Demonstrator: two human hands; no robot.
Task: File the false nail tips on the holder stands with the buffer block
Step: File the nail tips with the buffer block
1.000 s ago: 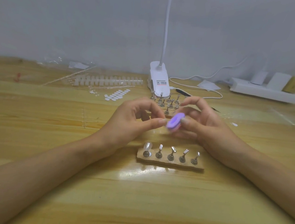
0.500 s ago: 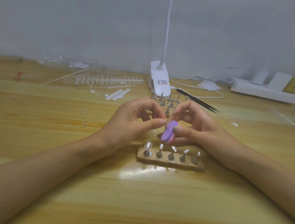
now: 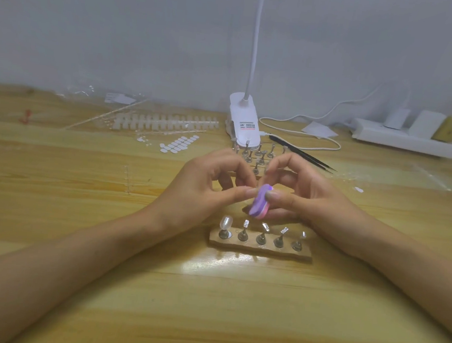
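My right hand [image 3: 308, 196] grips a purple and pink buffer block [image 3: 259, 205] between thumb and fingers, holding it on edge just above the wooden holder strip [image 3: 260, 250]. My left hand [image 3: 207, 187] pinches thumb and forefinger together against the block's upper left edge; the small thing in the pinch, apparently a false nail tip, is mostly hidden. The strip carries several metal stands. The leftmost stand bears a clear nail tip [image 3: 226, 222]; the others show only small pads on top.
A second group of metal stands [image 3: 259, 155] sits behind my hands, in front of a white clip lamp base [image 3: 244, 123]. Black tweezers [image 3: 303, 154] lie to the right, a white power strip [image 3: 405, 140] far right. Racks of nail tips [image 3: 166, 122] and adhesive tabs [image 3: 179, 144] lie back left.
The buffer block has swung from a raised, tilted position down to a steeper angle closer to the strip. Both hands have shifted slightly lower, and the left pinch stays at the block.
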